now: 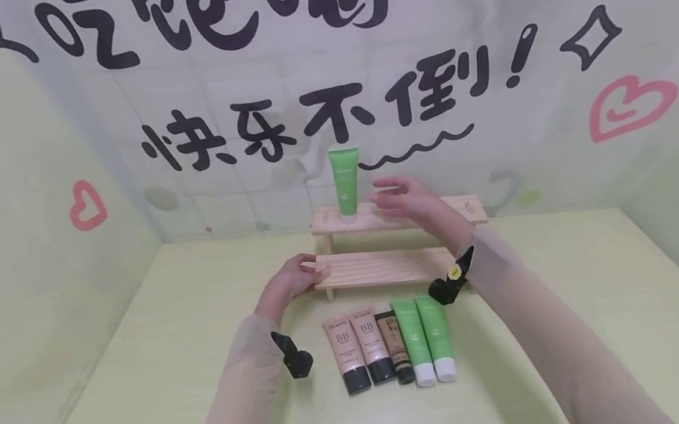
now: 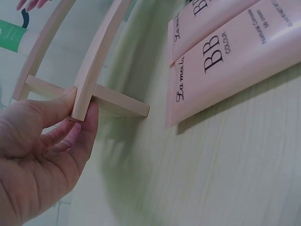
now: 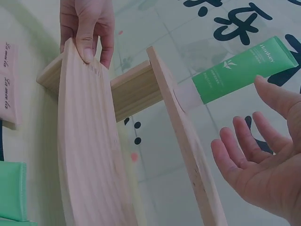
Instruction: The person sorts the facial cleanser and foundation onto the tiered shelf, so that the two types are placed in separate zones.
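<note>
A two-tier wooden rack stands near the back wall. My left hand pinches the left end of its lower shelf, thumb on top and fingers beneath, as the left wrist view shows. One green tube stands upright on its white cap on the upper shelf, toward the left. Just right of that tube is my right hand, fingers apart and holding nothing; in the right wrist view a small gap separates it from the green tube.
In front of the rack several tubes lie in a row: two pink BB cream tubes, a brown tube with a black cap, and two green tubes. Behind the rack rises a wall with black lettering.
</note>
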A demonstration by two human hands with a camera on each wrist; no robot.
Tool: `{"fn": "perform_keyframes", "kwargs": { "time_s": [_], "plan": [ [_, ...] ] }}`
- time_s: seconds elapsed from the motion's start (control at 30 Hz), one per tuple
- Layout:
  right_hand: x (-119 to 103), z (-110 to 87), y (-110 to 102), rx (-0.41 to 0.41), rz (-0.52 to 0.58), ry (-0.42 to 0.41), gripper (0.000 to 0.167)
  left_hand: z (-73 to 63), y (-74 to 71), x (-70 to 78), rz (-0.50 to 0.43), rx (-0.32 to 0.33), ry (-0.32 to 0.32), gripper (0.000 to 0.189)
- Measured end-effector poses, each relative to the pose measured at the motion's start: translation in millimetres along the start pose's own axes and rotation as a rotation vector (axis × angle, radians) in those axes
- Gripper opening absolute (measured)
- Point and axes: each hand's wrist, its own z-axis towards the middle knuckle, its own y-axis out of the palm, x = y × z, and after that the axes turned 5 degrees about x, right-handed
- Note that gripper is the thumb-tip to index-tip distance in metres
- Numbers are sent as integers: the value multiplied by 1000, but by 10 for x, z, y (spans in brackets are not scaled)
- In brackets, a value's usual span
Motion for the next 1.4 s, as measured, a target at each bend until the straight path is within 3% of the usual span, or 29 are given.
{"fn": "perform_keyframes", "kwargs": {
  "time_s": [0.17,0.47,0.7,1.2,1.4],
  "plan": [
    [109,-134,-81,2,1,54,54,2,-23,8,3,-10,8,56],
    [329,-379,-250,29,-23,53,50,4,-25,22,-2,-29,-1,56],
    [448,-539,-337,5,-8,82,51,12,-33,3,1,-37,3,57],
    [678,-700,-483,9,-62,137,57,14,-38,13,-23,-61,-11,56],
    [802,-776,-508,13,-11,148,55,1,-21,35,-18,-62,-21,56]
  ]
}}
